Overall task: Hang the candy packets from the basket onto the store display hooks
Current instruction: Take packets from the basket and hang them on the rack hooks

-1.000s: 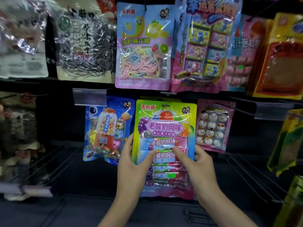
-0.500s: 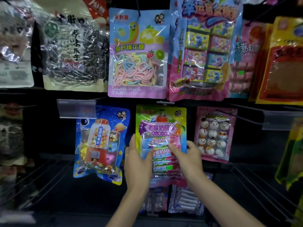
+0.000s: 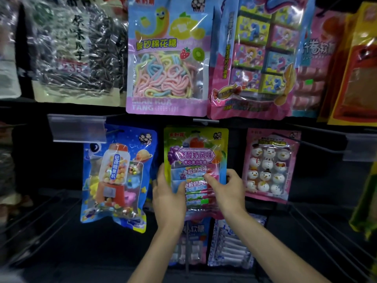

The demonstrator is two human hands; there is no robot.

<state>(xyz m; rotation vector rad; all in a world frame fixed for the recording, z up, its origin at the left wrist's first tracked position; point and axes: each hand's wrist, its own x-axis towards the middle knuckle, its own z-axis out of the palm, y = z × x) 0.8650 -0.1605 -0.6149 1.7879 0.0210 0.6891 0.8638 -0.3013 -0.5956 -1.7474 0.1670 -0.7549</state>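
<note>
Behind everything, a dark display wall [image 3: 51, 170], with wire rails [image 3: 326, 231] running out at lower right.

Along the top row, from the left: a big clear bag of dark seeds [image 3: 77, 54], a blue-and-pink packet of pastel candy strings [image 3: 167, 64], and a pink packet of small printed boxes [image 3: 257, 58], hanging with its bottom edge just above the task's packet.

In the lower row, at left, a blue gumball-machine packet [image 3: 118, 174], just beside the left hand [image 3: 168, 197].

In the middle of that row, held upright and facing out: the yellow-green candy packet [image 3: 195, 152]. Printed with grapes and an orange round a pink banner of white characters. Below that, a clear window onto stacked striped sticks, then a pink bottom edge. Top edge right under a small clear tag [image 3: 206, 120]. On a hook or not, cannot tell.

To the right, near but apart, a pink snowman packet [image 3: 269, 166]. Below, partly hidden by the forearms, two blue-and-white packets [image 3: 234, 242].

Left hand grasping the candy packet's left edge, thumb across the front. Right hand [image 3: 228, 190] grasping the right edge likewise.

At upper left, a clear price holder [image 3: 78, 128].
</note>
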